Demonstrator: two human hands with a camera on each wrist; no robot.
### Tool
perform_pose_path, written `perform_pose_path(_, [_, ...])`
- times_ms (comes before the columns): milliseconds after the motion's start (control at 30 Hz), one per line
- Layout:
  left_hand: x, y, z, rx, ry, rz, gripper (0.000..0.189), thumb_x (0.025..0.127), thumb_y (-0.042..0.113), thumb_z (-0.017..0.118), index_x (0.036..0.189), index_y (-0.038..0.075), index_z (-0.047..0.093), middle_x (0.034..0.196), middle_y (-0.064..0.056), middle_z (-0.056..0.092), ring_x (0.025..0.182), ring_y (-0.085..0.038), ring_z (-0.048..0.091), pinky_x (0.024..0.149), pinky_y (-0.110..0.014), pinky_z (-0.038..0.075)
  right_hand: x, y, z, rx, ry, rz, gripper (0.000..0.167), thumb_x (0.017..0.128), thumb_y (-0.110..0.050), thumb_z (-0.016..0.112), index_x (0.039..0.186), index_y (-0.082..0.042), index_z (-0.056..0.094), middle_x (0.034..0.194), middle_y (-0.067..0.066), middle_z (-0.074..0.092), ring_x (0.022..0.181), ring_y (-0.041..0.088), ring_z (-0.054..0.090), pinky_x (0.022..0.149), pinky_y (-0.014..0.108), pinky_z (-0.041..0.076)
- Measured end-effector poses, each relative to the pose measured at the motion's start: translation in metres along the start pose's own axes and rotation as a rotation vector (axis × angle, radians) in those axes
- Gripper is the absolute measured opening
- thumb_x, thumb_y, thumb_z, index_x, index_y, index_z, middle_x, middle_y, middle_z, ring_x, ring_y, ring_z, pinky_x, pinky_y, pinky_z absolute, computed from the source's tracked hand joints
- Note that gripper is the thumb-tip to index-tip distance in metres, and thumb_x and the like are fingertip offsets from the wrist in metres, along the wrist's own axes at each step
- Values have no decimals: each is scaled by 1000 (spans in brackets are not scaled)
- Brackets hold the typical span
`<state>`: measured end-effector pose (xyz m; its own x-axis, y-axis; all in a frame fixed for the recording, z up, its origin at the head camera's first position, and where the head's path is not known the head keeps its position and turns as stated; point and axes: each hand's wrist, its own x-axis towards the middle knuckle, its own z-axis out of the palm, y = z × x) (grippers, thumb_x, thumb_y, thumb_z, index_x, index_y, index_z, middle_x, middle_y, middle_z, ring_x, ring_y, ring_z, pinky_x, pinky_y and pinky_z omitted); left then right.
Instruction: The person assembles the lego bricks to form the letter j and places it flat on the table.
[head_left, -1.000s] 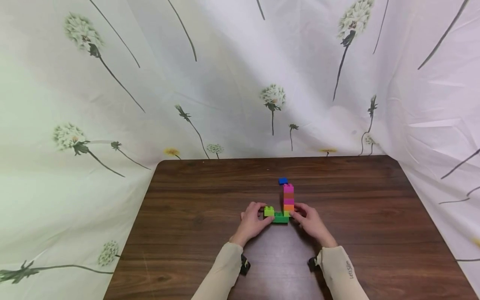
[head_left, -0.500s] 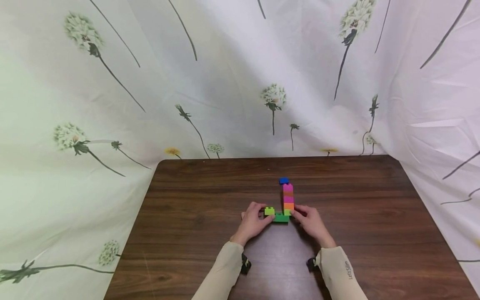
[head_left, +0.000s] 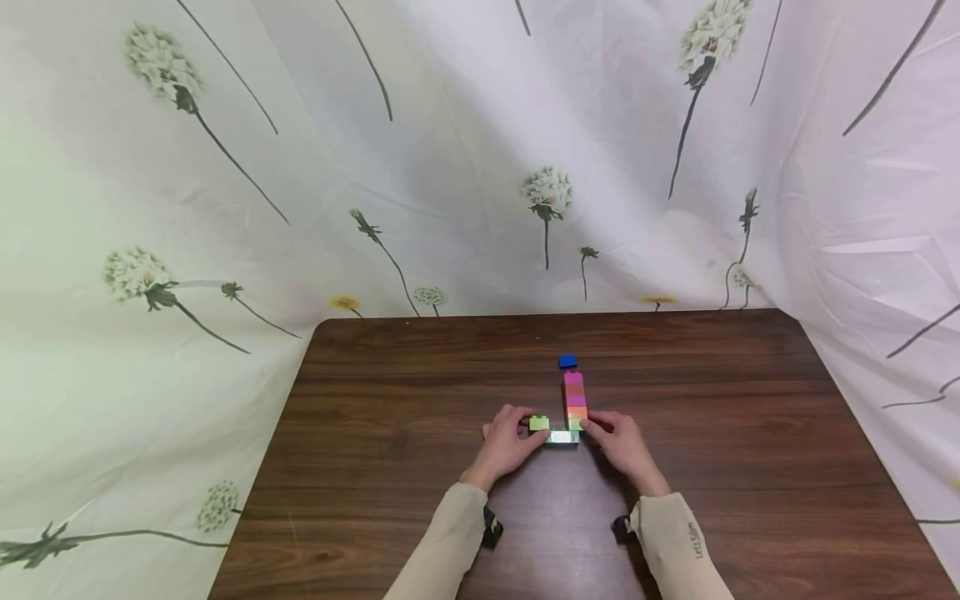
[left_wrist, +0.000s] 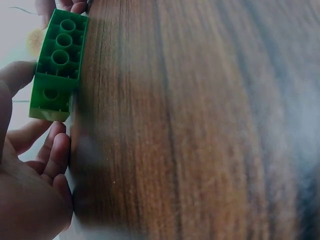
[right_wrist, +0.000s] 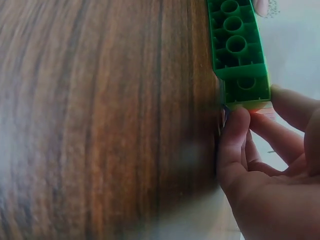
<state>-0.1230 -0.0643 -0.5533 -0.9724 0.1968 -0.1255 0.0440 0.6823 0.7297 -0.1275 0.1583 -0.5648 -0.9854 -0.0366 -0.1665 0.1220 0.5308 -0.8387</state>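
A joined toy brick build lies in front of me in the head view. Its long dark green brick (head_left: 562,437) carries a lime green brick (head_left: 538,423) at the left and another lime green brick (head_left: 575,424) at the right. From the right one extends a column of orange and pink bricks (head_left: 574,396). Both wrist views show the hollow underside of the dark green brick (left_wrist: 60,52) facing the cameras. My left hand (head_left: 504,446) grips the left end between thumb and fingers. My right hand (head_left: 624,450) pinches the right end. Fingertips partly hide both ends.
A small blue brick (head_left: 567,362) lies just beyond the column's far end. The dark wooden table (head_left: 405,383) reaches back to a white curtain (head_left: 465,167) with a flower print. Black wrist cameras show at both cuffs.
The column has tipped slightly, its top studs showing less, and its far end has shifted a little left. Glare now covers the dark green brick. Both hands keep almost the same place.
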Motion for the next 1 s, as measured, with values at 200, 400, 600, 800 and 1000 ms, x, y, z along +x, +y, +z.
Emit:
perform_pose_path(200, [1,-2,1,1,-4,-2,45,89,46,64,120,13,63,105,-1,56,95,-16,55,80,-38,26,-1,-1,0,-11,6,-9,34,92,-22,65,117,1,67,110,19,69,87,20,63,77,34,51])
perform_pose_path(400, [1,-5,2,-19,-6,0,45,90,46,63,119,13,63,104,-1,55,93,-15,54,81,-38,25,-1,-3,-1,43,-22,3,35,92,-22,64,117,2,66,107,18,70,75,13,62,66,28,51])
perform_pose_path(600, [4,-8,0,-75,-1,25,40,92,42,61,117,11,63,102,-1,56,90,-14,53,80,-38,24,2,-4,-5,84,-28,21,34,95,-23,61,116,3,66,104,19,70,72,14,64,66,27,51])
perform_pose_path(800, [6,-14,-1,-97,-28,41,40,93,43,61,118,13,63,102,0,55,89,-12,51,80,-37,22,21,-1,-10,66,-17,4,34,98,-23,56,119,3,62,107,21,66,77,17,65,68,29,55])
perform_pose_path(1000, [6,-20,-4,-105,-100,66,52,83,40,74,126,16,58,108,0,53,93,-13,47,86,-43,24,48,-3,-14,12,8,-100,31,99,-18,52,124,0,58,113,21,63,92,27,63,78,40,55])
